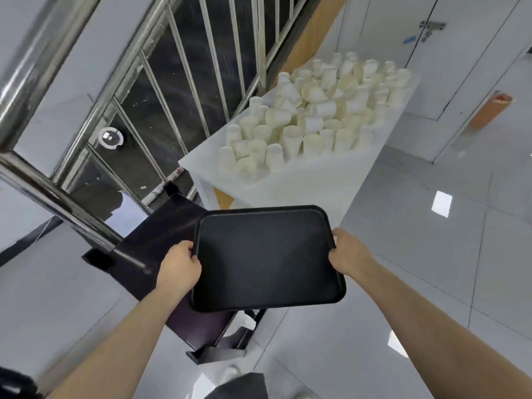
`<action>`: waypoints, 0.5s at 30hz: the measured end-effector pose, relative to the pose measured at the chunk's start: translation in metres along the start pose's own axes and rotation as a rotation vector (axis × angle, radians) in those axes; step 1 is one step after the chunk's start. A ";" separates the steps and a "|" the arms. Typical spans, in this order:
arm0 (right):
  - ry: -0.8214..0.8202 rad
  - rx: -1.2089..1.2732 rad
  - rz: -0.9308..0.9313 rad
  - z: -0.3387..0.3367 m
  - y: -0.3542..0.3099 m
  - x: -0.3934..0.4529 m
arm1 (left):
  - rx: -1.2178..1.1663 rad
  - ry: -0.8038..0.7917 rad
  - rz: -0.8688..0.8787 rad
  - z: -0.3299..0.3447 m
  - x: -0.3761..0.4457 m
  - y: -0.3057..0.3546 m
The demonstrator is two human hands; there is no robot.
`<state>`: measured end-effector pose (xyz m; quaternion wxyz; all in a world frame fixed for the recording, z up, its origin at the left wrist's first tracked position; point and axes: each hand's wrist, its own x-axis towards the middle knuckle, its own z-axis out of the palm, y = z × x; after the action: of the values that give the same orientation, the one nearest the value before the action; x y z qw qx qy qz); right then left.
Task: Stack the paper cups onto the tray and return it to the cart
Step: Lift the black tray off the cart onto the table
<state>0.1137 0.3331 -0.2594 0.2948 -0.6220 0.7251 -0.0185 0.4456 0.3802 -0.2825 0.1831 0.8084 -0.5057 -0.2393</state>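
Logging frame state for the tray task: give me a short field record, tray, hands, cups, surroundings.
tray: black rectangular plastic tray, bare, held in the air
left hand: grips tray's left edge
right hand: grips tray's right edge
cups: white paper cups, many, jumbled on white table, some upright, some tipped
tray vs table: tray nearer than the table, none stacked yet
surroundings: steel railing at left

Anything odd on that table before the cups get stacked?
Yes. The paper cups on the white table are a jumble: many lie tipped on their sides and others stand upside down. The black tray, held by both hands, is bare.
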 end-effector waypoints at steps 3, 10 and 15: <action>-0.009 -0.031 -0.026 -0.018 0.010 0.018 | -0.002 0.001 -0.018 0.007 -0.004 0.017; -0.051 -0.027 -0.076 -0.044 0.017 0.076 | -0.050 0.050 -0.056 0.025 0.015 0.045; -0.082 -0.024 -0.083 -0.062 0.012 0.125 | -0.093 0.087 -0.086 0.038 0.039 0.066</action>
<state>0.0687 0.2008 -0.2631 0.3158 -0.6554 0.6861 0.0033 0.3906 0.3148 -0.2858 0.2316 0.8297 -0.4504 -0.2347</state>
